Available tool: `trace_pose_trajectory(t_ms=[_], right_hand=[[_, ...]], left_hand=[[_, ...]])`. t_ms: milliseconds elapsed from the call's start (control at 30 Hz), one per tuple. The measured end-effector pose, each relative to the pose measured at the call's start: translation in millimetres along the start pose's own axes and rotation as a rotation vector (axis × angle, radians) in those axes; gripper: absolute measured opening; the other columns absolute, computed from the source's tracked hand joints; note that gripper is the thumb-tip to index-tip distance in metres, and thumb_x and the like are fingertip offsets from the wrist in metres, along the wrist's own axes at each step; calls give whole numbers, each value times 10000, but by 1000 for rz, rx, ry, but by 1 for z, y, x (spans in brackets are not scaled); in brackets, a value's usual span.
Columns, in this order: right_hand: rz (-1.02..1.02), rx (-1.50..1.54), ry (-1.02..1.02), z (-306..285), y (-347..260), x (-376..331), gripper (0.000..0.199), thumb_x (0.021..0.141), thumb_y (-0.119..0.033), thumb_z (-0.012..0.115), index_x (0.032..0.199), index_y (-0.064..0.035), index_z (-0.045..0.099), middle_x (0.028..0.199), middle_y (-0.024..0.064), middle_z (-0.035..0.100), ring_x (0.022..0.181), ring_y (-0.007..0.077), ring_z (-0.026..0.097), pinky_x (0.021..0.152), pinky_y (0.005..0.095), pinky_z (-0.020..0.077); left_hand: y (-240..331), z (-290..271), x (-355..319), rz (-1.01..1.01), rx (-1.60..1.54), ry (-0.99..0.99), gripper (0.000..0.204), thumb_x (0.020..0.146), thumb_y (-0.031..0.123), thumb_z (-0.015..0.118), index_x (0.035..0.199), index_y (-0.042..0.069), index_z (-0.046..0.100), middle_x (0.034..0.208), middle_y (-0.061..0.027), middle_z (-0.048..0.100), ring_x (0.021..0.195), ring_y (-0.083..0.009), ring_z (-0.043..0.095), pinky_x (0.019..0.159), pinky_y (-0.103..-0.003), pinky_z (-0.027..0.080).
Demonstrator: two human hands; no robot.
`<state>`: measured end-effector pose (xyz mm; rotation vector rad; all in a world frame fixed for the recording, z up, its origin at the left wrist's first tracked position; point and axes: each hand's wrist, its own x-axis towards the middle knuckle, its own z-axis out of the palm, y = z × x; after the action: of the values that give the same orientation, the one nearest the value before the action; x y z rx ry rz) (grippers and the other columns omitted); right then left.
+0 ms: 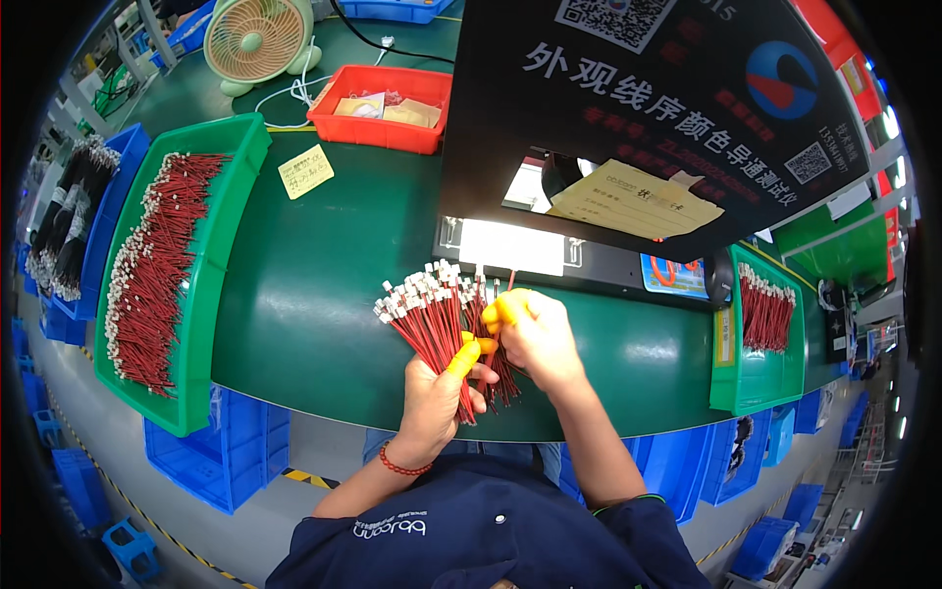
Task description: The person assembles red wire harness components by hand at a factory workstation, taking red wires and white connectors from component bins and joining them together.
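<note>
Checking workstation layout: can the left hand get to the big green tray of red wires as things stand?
Probably not right away: the left hand is shut on a bundle of red wires. The path over the green mat to the green tray looks free.

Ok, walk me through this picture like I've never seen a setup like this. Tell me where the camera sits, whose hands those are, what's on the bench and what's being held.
There is no machine doing the handling here: a person works with bare hands. The single picture comes from a wide fisheye camera worn on that person's head, looking down, so straight edges bend near the rim and the forearms come in from below.

The left hand grips a bundle of red wires with small white connectors, fanned upward. The right hand pinches wires near the top of the bundle. Both hands wear yellow finger covers.

They work over a green bench. To the left lies a long green tray full of similar red wires, to the right a smaller green tray with more. Behind are a red bin, a small fan and a black device under a dark sign.
</note>
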<state>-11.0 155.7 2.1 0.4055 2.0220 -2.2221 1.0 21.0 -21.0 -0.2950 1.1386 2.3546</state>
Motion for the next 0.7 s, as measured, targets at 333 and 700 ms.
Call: trace_pose_trajectory(t_ms=[333, 700], right_hand=[[235, 626, -82, -18, 10, 18, 283, 895, -256, 380, 819, -14, 506, 625, 51, 507, 358, 63, 341, 301, 189, 270], [3, 18, 147, 2, -2, 3, 224, 826, -218, 534, 836, 4, 568, 499, -13, 429, 348, 47, 370, 312, 186, 304]], left_hand=[[1, -3, 0, -15, 13, -10, 169, 848, 122, 514, 976, 16, 480, 767, -113, 598, 509, -78, 509, 344, -178, 400], [4, 1, -2, -32, 62, 24, 154, 854, 136, 505, 927, 1, 504, 722, -94, 591, 431, -58, 460, 322, -176, 347]])
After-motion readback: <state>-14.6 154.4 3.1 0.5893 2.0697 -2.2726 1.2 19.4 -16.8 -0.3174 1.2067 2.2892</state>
